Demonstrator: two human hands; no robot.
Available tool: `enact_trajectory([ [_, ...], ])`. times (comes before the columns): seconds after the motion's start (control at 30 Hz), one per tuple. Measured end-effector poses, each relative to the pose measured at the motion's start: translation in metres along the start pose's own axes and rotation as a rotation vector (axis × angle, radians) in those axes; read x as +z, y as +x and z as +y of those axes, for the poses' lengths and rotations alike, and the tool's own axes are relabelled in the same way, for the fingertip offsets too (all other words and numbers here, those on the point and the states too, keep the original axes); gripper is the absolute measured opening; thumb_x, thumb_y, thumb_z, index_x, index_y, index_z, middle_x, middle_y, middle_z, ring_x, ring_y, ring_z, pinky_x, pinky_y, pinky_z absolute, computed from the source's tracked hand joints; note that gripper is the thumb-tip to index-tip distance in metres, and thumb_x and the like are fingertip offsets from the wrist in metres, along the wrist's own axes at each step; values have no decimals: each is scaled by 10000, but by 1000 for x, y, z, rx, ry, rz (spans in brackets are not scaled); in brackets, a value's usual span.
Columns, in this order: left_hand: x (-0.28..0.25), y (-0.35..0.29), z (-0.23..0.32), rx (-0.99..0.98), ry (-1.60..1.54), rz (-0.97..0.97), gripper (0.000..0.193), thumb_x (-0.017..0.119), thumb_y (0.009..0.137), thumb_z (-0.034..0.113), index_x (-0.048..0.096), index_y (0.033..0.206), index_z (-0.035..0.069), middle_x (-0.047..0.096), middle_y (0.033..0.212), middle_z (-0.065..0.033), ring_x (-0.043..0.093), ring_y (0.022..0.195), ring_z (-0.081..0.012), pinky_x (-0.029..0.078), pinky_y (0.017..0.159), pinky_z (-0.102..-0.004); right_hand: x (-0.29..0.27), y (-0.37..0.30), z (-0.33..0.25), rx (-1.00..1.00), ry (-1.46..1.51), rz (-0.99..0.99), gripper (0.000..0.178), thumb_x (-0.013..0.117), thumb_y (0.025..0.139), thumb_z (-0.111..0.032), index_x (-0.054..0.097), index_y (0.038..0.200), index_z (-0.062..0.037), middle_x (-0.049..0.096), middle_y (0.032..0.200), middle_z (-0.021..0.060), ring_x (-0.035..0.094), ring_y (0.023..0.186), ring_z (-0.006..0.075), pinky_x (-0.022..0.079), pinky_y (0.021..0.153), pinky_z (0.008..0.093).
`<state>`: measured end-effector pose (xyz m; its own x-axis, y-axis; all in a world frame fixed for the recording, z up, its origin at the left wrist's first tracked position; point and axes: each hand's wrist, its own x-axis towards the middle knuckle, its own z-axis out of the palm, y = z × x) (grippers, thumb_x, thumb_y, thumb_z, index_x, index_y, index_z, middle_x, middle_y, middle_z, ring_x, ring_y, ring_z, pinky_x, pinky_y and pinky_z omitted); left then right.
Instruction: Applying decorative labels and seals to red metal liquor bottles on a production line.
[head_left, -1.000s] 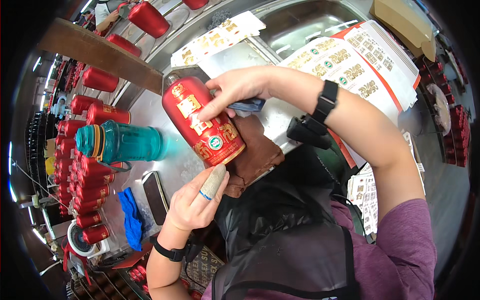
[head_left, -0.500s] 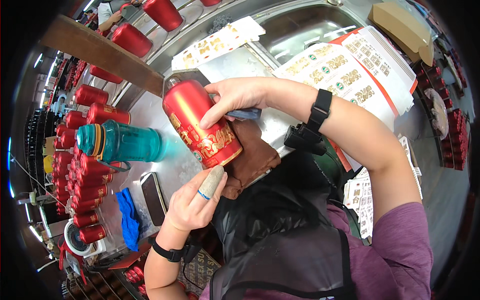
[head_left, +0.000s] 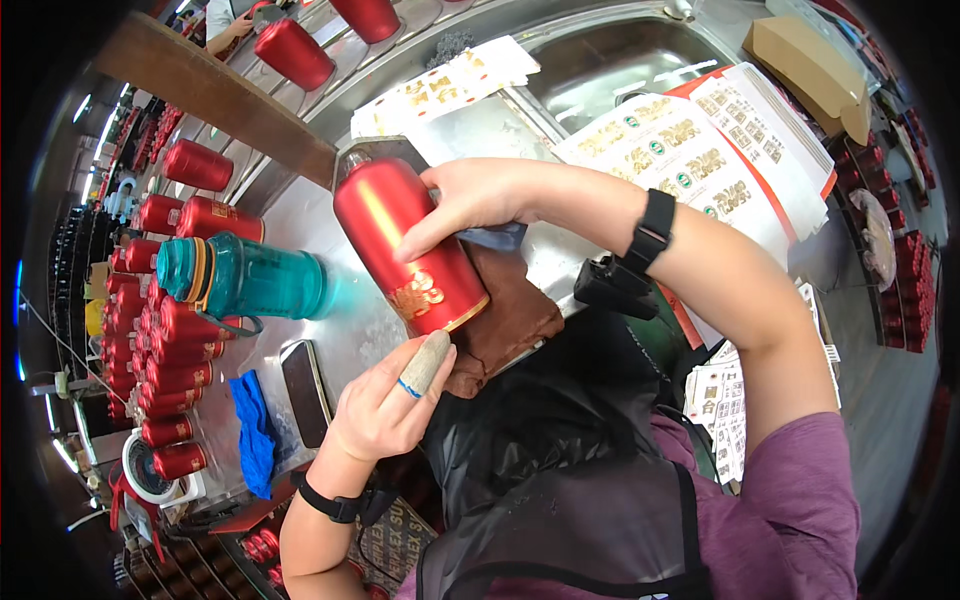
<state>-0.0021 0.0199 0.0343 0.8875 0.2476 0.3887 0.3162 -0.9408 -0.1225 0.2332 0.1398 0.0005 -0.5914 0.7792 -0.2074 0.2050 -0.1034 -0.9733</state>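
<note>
A glossy red bottle (head_left: 405,240) with gold decoration lies slantwise in front of me, its clear neck toward the upper left. My right hand (head_left: 475,200) grips its body from the right, thumb across the top. At the bottle's base, my left hand (head_left: 385,398) holds the rim with bent fingers; one finger wears a beige cover (head_left: 425,364) with a blue band beneath it. Under the bottle spreads a brown cloth (head_left: 510,310). A grey-blue cloth (head_left: 497,236) shows below my right hand. The bottle's underside is hidden.
A teal water bottle (head_left: 255,278), a phone (head_left: 306,393) and a blue cloth (head_left: 252,435) lie to the left. Beyond them stand many red bottles (head_left: 170,375). Sticker sheets (head_left: 650,150) lie at the right, near a metal sink (head_left: 610,60). A wooden beam (head_left: 215,92) crosses the upper left.
The red bottle has turned about its long axis: most of the large gold lettering has rolled out of sight, leaving a smaller gold patch. Both hands keep nearly the same places.
</note>
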Motion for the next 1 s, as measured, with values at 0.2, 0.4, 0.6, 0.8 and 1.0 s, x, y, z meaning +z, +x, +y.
enact_trajectory([
  [0.2,0,-2,0,-5,8,-5,395,663,670,39,721,1056,-24,684,1116,-119,675,982,-243,557,766,-288,-1,-8,-36,16,-525,57,914,753,632,-740,669,989,98,708,858,209,701,776,269,550,713,350],
  [0.4,1,0,2,-9,-11,7,403,662,660,39,719,1053,-27,683,1111,-124,676,980,-248,563,775,-291,18,-4,-1,-233,226,134,909,810,602,-686,655,1030,101,708,862,212,705,790,279,557,729,346],
  [0.6,-7,-4,-1,3,10,-36,389,670,683,36,714,1064,-27,683,1108,-124,674,977,-249,567,780,-293,19,-6,-51,51,-758,157,902,786,598,-697,665,985,109,703,824,234,707,743,325,565,701,380],
  [0.8,-2,-5,5,20,19,-65,362,677,715,33,717,1072,-14,683,1097,-114,671,991,-253,569,780,-298,-1,0,-13,-59,132,-118,935,927,636,-389,474,1319,62,641,1198,166,639,1085,216,516,952,337],
  [1.0,-2,0,0,44,-52,-20,380,695,685,17,724,1062,-24,682,1095,-123,672,1037,-304,578,802,-343,5,-2,-12,-14,-137,137,971,934,573,-457,517,1285,55,653,1185,200,654,1071,252,525,928,357],
])
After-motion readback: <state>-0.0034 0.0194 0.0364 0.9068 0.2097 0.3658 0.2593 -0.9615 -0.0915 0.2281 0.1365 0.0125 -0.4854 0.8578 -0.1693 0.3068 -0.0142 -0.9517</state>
